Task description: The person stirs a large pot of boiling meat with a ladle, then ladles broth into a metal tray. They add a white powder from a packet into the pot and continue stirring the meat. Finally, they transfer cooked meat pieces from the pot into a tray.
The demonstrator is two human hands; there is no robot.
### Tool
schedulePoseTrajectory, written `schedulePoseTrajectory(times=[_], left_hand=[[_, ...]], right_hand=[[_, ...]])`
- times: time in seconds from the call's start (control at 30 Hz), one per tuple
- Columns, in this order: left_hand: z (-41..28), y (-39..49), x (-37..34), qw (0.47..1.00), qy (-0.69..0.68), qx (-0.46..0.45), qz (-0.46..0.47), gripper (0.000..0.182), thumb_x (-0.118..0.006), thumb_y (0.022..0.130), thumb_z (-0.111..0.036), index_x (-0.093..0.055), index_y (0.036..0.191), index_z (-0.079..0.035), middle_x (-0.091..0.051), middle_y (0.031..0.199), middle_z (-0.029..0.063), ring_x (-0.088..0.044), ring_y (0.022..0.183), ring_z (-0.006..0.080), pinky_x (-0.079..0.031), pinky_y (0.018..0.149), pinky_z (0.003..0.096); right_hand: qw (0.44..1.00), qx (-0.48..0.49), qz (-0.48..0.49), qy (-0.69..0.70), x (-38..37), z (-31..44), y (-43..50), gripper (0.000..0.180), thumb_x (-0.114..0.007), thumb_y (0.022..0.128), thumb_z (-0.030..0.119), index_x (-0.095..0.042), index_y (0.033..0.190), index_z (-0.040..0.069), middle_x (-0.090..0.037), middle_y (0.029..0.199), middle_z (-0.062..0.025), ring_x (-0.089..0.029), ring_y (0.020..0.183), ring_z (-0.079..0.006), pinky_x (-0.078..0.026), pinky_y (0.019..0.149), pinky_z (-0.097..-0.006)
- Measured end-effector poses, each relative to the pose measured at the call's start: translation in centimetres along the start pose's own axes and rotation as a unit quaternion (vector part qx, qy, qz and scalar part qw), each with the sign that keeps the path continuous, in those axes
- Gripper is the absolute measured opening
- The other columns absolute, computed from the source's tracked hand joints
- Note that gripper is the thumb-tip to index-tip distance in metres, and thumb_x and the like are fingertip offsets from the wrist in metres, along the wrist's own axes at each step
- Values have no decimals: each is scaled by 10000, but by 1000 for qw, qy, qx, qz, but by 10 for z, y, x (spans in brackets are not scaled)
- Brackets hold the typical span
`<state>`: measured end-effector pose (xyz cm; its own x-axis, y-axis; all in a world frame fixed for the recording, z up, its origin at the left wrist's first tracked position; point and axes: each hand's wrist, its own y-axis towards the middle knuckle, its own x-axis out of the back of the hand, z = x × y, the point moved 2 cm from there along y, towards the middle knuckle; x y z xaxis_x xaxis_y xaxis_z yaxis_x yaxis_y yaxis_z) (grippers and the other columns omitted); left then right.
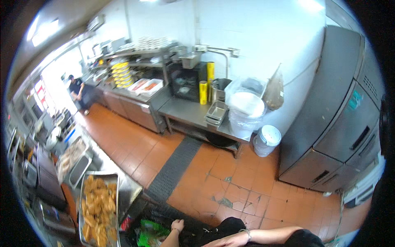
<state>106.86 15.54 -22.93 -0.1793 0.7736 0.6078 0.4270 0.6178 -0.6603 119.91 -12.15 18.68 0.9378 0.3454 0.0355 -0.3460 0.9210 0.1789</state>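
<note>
My left hand (177, 225) is at the bottom centre, fingers curled under, beside a green plastic bag (148, 233) in a dark bin or crate. What its fingers touch is hidden. My right hand (226, 241) lies low over my dark clothing, with a bracelet at the wrist. The bottom edge of the view cuts off its fingers. To the left of both hands, a deep steel tray (117, 197) holds many golden-brown food pieces (98, 207), possibly chicken. A red packet (125, 223) sits between this tray and the green bag.
Steel counter (131, 185) runs along the left. A dark floor mat (174, 169) crosses tiles, some cracked (225, 202). Opposite, a steel table (185, 109) bears pans and a large white bucket (243, 120). A lidded bucket (268, 140) stands by the refrigerator (324, 123). A person (77, 89) stands far left.
</note>
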Motion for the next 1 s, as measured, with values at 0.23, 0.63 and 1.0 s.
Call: schedulePoseTrajectory(times=[0.23,0.63,1.0], left_hand=[[-247,123,58,946,-167,-268,-69,262,-620,921,-206,-650,914,54,-666,750,80,-647,727,138,-511,673,304],[-277,242,67,962,171,183,105,459,-601,892,-408,-625,1071,14,-683,937,154,-641,809,294,-515,780,437],[-447,405,211,975,-111,194,11,435,-613,904,-355,-627,1229,-66,-655,1196,146,-621,1097,276,-503,934,402]], right_hand=[[825,-533,4,-187,209,-234,-86,712,-407,950,636,-557,1340,60,-587,1302,-215,-521,1257,-363,-409,1053,-430],[784,-444,-390,-191,623,-269,-122,539,-550,905,471,-631,1152,0,-672,1135,-212,-642,1050,-372,-509,914,-418],[961,-134,-233,-67,866,-136,106,226,-639,885,253,-581,799,51,-482,576,21,-419,525,-91,-328,497,-228]])
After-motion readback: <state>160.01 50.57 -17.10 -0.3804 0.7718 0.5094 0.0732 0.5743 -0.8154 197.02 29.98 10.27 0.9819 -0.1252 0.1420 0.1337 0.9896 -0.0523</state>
